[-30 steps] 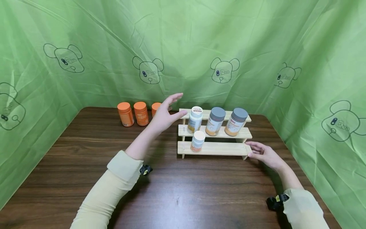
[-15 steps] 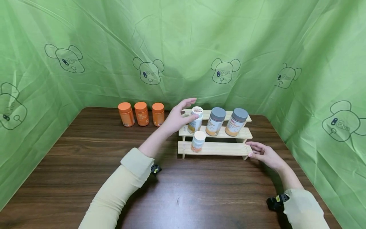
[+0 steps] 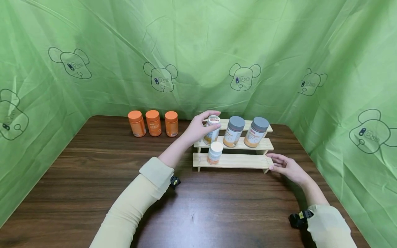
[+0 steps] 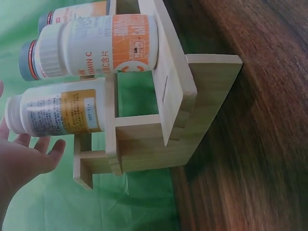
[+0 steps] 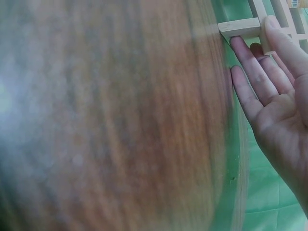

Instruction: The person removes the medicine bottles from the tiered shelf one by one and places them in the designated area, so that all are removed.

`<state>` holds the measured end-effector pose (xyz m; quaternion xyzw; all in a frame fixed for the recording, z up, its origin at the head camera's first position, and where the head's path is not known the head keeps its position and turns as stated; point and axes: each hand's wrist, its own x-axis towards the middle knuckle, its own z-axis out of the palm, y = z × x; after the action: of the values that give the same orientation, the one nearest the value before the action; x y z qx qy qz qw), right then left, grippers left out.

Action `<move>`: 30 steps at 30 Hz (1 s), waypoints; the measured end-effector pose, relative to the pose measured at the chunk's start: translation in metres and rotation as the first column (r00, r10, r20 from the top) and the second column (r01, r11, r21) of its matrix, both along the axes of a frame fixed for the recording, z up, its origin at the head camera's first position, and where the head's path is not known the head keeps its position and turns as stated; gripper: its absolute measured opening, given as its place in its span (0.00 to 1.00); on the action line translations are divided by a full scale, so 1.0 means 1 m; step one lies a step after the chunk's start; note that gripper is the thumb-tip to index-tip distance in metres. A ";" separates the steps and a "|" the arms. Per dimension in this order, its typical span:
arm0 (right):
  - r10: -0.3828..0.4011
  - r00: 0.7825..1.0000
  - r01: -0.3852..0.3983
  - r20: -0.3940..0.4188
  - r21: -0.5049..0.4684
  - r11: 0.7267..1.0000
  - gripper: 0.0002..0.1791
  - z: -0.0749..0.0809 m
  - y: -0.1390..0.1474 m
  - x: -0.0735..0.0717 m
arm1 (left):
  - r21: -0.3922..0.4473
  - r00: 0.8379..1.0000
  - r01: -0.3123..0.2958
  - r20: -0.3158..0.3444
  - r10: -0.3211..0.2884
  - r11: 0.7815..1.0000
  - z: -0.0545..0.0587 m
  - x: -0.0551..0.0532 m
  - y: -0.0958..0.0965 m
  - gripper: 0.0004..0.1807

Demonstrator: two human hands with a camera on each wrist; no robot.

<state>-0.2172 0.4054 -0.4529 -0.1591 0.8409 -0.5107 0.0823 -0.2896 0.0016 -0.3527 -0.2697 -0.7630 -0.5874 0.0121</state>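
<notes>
A white bottle with a gold label stands at the left of the wooden tiered rack's middle step. My left hand is around its upper part, thumb in front and fingers behind; in the left wrist view the fingers look loose beside the cap. Whether they touch it is hard to tell. My right hand holds the right end of the rack's bottom step, with its thumb on the step's edge. A smaller white vitamin C bottle is on the bottom step.
Two grey-capped bottles, one in the middle and one at the right, share the middle step. Several orange bottles, among them the nearest one, stand left of the rack on the wooden table. Green cloth hangs behind.
My left hand has moved right, from beside the rack to around the white bottle with the gold label, uncovering the nearest orange bottle. The right hand has stayed on the rack.
</notes>
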 end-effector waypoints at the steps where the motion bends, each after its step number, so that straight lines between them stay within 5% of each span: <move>1: 0.001 1.000 -0.001 0.001 -0.002 1.000 0.30 0.000 0.000 0.000 | -0.001 1.000 -0.001 0.009 0.001 1.000 -0.001 0.000 0.000 0.24; 12: 0.000 1.000 0.000 0.000 -0.007 1.000 0.30 -0.002 0.001 0.000 | -0.014 0.999 -0.019 0.046 0.019 1.000 -0.006 -0.004 -0.001 0.21; 30: -0.014 1.000 0.014 0.009 0.004 1.000 0.30 0.000 -0.001 0.001 | -0.039 0.999 -0.015 0.052 0.017 0.999 0.003 -0.002 -0.008 0.21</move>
<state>-0.2164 0.4048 -0.4530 -0.1509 0.8426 -0.5103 0.0827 -0.2918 -0.0068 -0.3497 -0.2484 -0.7765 -0.5791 -0.0082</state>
